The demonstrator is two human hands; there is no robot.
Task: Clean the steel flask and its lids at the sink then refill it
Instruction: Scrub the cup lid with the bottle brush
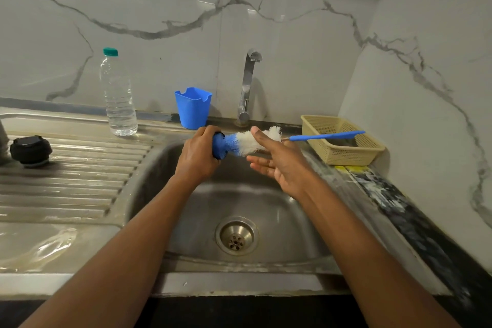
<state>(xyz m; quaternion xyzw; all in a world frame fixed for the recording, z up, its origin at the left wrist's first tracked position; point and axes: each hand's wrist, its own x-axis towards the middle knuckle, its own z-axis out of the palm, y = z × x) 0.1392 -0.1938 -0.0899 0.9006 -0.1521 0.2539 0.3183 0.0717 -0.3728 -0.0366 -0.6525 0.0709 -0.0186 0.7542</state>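
Steel sink unit [149, 247] set against marble-look wall tile, camera looking down into the basin with its drain [236, 236], both forearms reaching in from the near edge. Left hand [198, 153] is closed round the blue end of the bottle brush [239, 143]; right hand [277, 161] is loose, fingers spread, thumb resting on the white bristles, not gripping. Brush's thin blue handle sticks out right and lies over the yellow basket [343, 153] on the counter. Flask body: can't locate it here; a sliver of something grey at the far left frame edge might be it, can't confirm. Black lid [30, 150] sits on the wet drainboard, well apart from the hands. Risks, my read: wet bristles plus an unclamped right hand means the brush could slip or flick water; the long handle could lever on the basket rim and tip it if the brush is swung. Further back: clear water bottle [118, 93] with green cap, blue cup [193, 107], tap [249, 85] with no water visibly running. Cup stands just beside the tap base, close enough to be knocked when reaching for it. Bottle is probably the refill source.
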